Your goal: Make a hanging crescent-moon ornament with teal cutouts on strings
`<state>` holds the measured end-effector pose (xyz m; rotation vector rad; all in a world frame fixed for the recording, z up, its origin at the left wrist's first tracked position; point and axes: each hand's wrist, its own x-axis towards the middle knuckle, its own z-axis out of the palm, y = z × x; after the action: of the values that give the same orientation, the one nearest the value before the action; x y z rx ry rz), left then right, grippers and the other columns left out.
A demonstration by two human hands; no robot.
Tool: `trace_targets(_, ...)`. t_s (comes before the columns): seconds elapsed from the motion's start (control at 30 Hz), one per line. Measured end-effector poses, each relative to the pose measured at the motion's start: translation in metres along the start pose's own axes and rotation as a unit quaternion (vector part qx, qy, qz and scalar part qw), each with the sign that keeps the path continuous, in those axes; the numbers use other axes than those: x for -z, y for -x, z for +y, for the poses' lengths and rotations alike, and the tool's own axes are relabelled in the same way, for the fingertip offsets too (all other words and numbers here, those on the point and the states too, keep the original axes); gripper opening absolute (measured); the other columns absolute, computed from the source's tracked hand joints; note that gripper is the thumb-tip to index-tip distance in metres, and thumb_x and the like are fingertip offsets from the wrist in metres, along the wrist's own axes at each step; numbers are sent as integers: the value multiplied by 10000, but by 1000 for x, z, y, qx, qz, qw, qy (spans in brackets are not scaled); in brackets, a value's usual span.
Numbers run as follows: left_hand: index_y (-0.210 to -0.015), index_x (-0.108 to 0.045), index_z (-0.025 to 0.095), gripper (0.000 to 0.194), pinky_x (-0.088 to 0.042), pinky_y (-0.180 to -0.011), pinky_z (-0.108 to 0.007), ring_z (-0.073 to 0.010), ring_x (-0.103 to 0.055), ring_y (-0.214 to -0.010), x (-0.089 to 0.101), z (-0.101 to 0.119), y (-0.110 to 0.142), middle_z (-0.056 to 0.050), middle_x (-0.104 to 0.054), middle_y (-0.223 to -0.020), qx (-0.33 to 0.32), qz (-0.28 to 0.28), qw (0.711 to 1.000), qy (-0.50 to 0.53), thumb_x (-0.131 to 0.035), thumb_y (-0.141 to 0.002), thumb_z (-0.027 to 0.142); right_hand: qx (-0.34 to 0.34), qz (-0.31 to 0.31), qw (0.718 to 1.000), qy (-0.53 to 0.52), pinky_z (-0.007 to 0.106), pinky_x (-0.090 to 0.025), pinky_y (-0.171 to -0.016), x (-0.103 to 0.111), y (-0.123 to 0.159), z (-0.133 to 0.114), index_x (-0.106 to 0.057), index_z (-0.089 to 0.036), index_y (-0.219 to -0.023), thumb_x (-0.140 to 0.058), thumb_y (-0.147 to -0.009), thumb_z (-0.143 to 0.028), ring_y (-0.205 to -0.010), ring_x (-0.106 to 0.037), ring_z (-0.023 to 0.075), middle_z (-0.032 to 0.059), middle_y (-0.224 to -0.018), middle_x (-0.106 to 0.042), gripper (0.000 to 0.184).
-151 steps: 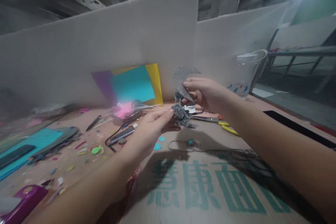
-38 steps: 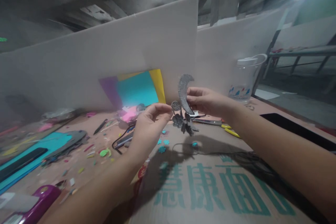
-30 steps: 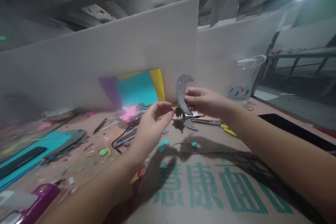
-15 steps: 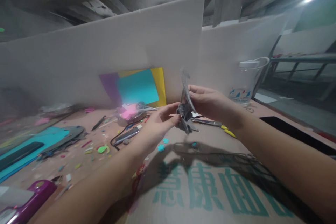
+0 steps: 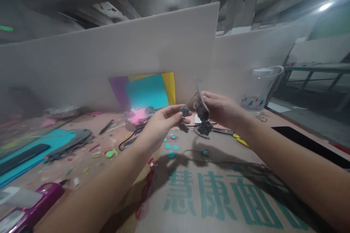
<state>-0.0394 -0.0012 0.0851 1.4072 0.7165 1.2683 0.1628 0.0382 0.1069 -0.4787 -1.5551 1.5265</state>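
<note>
A grey craft piece with rough dark clumps (image 5: 204, 127) and a thin upright strip is held up above the board. My right hand (image 5: 222, 108) is closed on its right side in a pinch. To the left, the thumb and fingers of my left hand (image 5: 166, 118) close on a small dark clump (image 5: 185, 110). A thin strand runs from this clump up to the grey piece. Below the hands, several small turquoise flower shapes (image 5: 171, 154) lie on the board with green lettering (image 5: 213, 189).
Yellow-handled scissors (image 5: 240, 140) lie behind the right forearm. A clear bottle (image 5: 254, 93) and a black flat object (image 5: 308, 143) are at the right. Coloured sheets (image 5: 147, 91) lean on the white panel (image 5: 136, 47). Scraps and a purple tool (image 5: 46, 196) lie left.
My left hand has drawn slightly apart from the grey piece, with a small clump in its fingers. A thin strand now shows between them. More turquoise flowers are visible.
</note>
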Motion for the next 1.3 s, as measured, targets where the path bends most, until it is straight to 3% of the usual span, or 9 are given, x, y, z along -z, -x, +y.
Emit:
trace_targets(0.13,-1011,-680,181,311,-488,-842,-331,-169,-685,-852,2,-2,-2,-46,-713,-960,-16,29,999,11,-784,-725,246,-6,30,1000,-1,207,-392,-541,-1,-1,0,-539,-179,-806,-676,-818,-345,-588,-471,106,-20,-689,-504,215)
trace_targets(0.37,-868,-715,174,202,-470,-871,-329,-172,-670,-877,1,-4,-1,-48,-733,-905,-27,28,999,-14,-786,-719,290,2,25,1000,-12,201,-379,-534,-2,0,1,-534,-174,-777,-660,-835,-319,-579,-473,100,-26,-661,-504,200)
trace_targets(0.6,-903,-708,190,256,-473,-869,-302,-149,-675,-864,0,-8,-2,-25,-723,-929,-11,34,999,19,-810,-706,317,1,5,1000,-20,234,-422,-594,-3,-2,2,-564,-184,-846,-690,-807,-332,-634,-520,128,-11,-711,-546,198)
trace_targets(0.8,-996,-713,173,262,-492,-846,-299,-161,-694,-842,-4,-4,0,-53,-740,-890,37,25,997,60,-759,-767,293,11,6,999,-30,223,-407,-580,-8,0,0,-542,-171,-782,-657,-833,-289,-602,-515,115,-13,-675,-537,172)
trace_targets(1.0,-1069,-709,177,332,-510,-813,-262,-157,-702,-858,-3,-4,0,-66,-750,-943,32,3,998,47,-748,-783,342,15,0,1000,-26,243,-418,-611,-8,0,1,-533,-176,-784,-632,-844,-275,-640,-533,136,8,-705,-563,153)
trace_targets(1.3,-1093,-702,177,359,-498,-863,-309,-185,-708,-866,-1,-9,1,-79,-751,-988,20,-19,999,31,-755,-769,322,8,4,1000,-29,228,-414,-602,-9,1,0,-548,-177,-794,-617,-853,-271,-635,-537,123,0,-710,-561,131)
